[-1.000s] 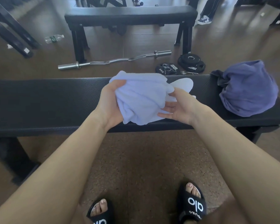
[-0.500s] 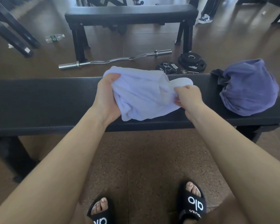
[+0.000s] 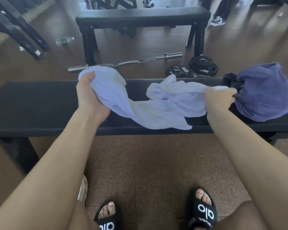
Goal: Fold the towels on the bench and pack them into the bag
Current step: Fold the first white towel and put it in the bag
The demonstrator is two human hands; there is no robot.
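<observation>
Now | white towel (image 3: 156, 112) rumpled, stretched over bench (image 3: 40, 103) | both hands grip its ends: left (image 3: 88, 95), right (image 3: 219, 98)

the left hand (image 3: 88, 95) grips one end of a white towel (image 3: 156, 110) and the right hand (image 3: 219, 98) grips the other, so it sags between them over the black bench (image 3: 32, 103). a crumpled purple towel (image 3: 264, 92) lies on the bench just beside the right hand. on the floor beyond are a curl bar (image 3: 126, 63), weight plates (image 3: 203, 65), a water bottle (image 3: 64, 41) and a second bench (image 3: 142, 14).
</observation>
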